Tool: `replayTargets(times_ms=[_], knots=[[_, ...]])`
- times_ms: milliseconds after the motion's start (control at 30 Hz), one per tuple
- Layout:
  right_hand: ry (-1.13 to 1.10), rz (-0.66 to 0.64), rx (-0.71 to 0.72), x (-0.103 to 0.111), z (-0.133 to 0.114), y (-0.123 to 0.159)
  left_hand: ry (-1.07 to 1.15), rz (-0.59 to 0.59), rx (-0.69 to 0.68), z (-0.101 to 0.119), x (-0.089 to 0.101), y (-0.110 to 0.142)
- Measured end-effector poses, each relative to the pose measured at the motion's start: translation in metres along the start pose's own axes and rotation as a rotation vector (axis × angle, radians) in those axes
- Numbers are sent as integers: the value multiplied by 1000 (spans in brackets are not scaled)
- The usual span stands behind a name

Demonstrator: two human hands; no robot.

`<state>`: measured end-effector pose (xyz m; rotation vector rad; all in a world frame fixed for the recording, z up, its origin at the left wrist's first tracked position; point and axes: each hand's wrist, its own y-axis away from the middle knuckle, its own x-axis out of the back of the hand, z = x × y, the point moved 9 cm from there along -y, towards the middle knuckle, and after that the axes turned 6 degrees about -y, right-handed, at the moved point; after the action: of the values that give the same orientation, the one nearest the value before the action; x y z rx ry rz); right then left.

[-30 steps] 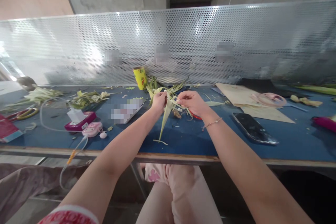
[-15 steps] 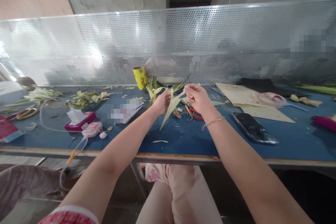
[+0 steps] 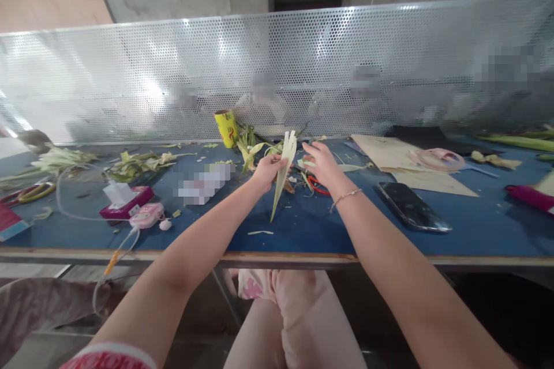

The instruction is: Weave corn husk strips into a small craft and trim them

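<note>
My left hand (image 3: pixel 267 173) pinches a pale green corn husk (image 3: pixel 281 183). The husk stands nearly upright, its split top above the fingers and its pointed tip hanging low over the blue table (image 3: pixel 303 236). Just right of it, my right hand (image 3: pixel 322 163) is raised with fingers apart and holds nothing. Beneath the right hand lies a red loop (image 3: pixel 318 186), perhaps a scissor handle, partly covered by scraps. Behind my left hand a bunch of husk leaves (image 3: pixel 247 153) lies by a yellow cardboard tube (image 3: pixel 226 128).
On the left are a tissue box (image 3: pixel 127 203), a pink case (image 3: pixel 147 216) with a cable and leaf piles (image 3: pixel 137 166). A phone (image 3: pixel 413 207) and brown paper sheets (image 3: pixel 426 180) lie right. A perforated metal screen (image 3: pixel 208 75) runs along the back; people sit beyond it.
My right hand has let go of the husk's upper end and opened. The husk has swung from slanting to nearly upright in my left hand. The view has shifted slightly.
</note>
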<state>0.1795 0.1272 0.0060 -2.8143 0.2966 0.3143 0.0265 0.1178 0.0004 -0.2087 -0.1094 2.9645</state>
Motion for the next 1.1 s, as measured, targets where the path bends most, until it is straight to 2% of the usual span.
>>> replayTargets(times_ms=[67,133,233,333,500,667,833,933,1100], knots=[[-46,-193,-86,-23,7,9,2,17,-6,-1,1,-1],[-17,-279,-70,-36,7,17,0,30,-16,-1,2,-1],[97,-224,48,-37,0,20,34,42,-38,2,2,1],[163,-190,130,-34,-5,19,84,16,-1,1,0,1],[182,-179,176,-31,-11,18,161,11,33,3,1,1],[142,-202,207,-32,-17,20,129,23,30,2,3,-1],[171,-223,304,-35,-25,20,100,-32,-4,5,-2,0],[173,-213,299,-36,-23,20,114,-82,-17,7,-7,2],[131,-234,218,-41,-13,20,101,24,-75,7,0,0]])
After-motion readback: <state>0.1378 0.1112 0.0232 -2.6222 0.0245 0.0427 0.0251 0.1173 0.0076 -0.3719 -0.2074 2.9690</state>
